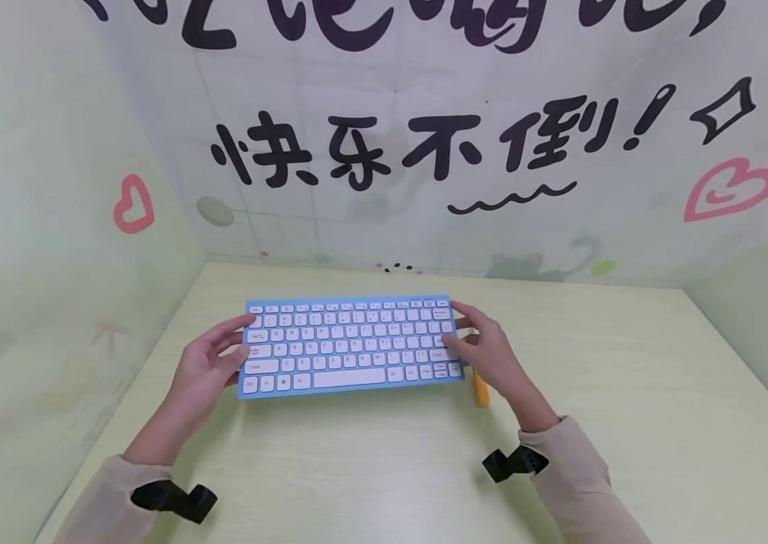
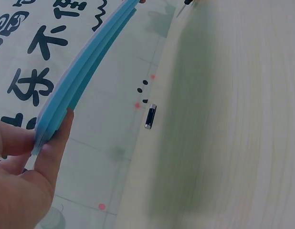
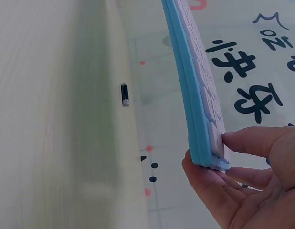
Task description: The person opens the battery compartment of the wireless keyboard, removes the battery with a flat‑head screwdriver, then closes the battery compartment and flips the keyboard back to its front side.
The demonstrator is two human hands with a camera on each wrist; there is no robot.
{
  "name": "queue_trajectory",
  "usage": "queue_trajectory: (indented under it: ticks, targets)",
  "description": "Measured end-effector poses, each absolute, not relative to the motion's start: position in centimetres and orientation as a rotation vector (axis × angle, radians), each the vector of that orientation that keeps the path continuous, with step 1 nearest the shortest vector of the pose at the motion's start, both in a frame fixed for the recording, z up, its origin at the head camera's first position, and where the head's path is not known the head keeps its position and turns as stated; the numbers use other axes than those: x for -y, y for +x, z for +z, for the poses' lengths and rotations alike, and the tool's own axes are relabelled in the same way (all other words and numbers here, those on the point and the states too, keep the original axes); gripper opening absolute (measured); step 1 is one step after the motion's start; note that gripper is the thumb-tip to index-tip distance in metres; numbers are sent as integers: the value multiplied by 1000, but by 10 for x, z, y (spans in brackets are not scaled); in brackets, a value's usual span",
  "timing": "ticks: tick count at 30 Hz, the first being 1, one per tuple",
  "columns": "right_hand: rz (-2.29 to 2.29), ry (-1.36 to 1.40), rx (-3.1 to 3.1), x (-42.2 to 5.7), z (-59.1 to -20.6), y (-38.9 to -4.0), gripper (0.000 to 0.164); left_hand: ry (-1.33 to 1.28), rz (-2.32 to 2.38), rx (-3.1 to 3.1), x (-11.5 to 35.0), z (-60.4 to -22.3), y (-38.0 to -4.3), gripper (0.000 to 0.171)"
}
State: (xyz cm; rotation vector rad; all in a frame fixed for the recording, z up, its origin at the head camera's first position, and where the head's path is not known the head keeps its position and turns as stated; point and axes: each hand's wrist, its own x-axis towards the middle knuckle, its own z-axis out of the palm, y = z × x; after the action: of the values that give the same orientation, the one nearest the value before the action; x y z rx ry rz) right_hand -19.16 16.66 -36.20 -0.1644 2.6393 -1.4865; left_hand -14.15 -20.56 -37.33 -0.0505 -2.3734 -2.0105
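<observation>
A light blue keyboard point(image 1: 350, 378) with white keys is held up above the table, its key side facing the head camera. My left hand point(image 1: 203, 363) grips its left end, and my right hand point(image 1: 489, 347) pinches the right end between thumb and fingers. In the left wrist view the keyboard point(image 2: 85, 62) shows edge-on, with the left hand point(image 2: 23, 176) at its near end. From the right wrist, the keyboard point(image 3: 185, 86) also appears edge-on, with the thumb of the right hand point(image 3: 247, 176) over the keys and fingers behind.
A small dark battery point(image 2: 151, 117) lies on the table near the back wall, behind the keyboard. An orange handle point(image 1: 481, 389) shows below the right hand. Printed fabric walls stand at the back and sides of the pale wooden table point(image 1: 370, 468).
</observation>
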Motion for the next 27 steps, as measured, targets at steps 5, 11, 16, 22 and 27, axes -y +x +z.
queue_trajectory:
  ticks: [5,11,16,22,27]
  targets:
    - [-1451,-125,-2573,-167,-373,-191,64,-30,-1988,2493,209,-380,-147,45]
    - [-1434,-117,-2512,-166,-385,-189,66,24,-1949,2622,213,-388,-152,46]
    - [-1432,-90,-2465,-163,-393,-188,68,23,-1869,2732,215,-393,-154,46]
    - [-1440,-84,-2438,-160,-402,-187,68,-13,-1763,2818,217,-400,-160,44]
    - [-1427,-82,-2459,-158,-406,-189,67,-31,-1655,2852,216,-409,-170,43]
